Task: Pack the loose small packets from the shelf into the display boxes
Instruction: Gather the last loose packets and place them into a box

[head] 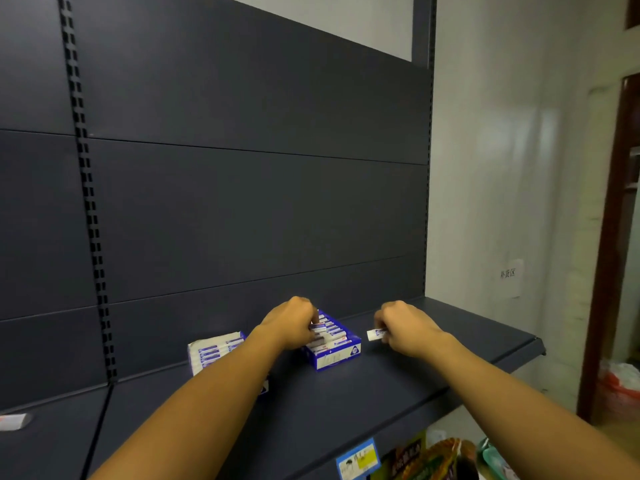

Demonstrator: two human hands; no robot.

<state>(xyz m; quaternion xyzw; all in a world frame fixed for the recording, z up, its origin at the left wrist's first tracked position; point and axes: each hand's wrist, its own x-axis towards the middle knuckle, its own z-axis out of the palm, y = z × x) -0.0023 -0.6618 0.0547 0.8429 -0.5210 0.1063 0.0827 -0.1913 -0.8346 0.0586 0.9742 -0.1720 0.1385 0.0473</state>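
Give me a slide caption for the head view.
Left hand tucks a packet into the blue display box; right hand pinches another packet.

Wall paper sign (509, 277) — reads "补货区"; box, packet, shelf-tag print — too blurred.

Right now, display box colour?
Blue with white panels; the display box shows best in the head view.
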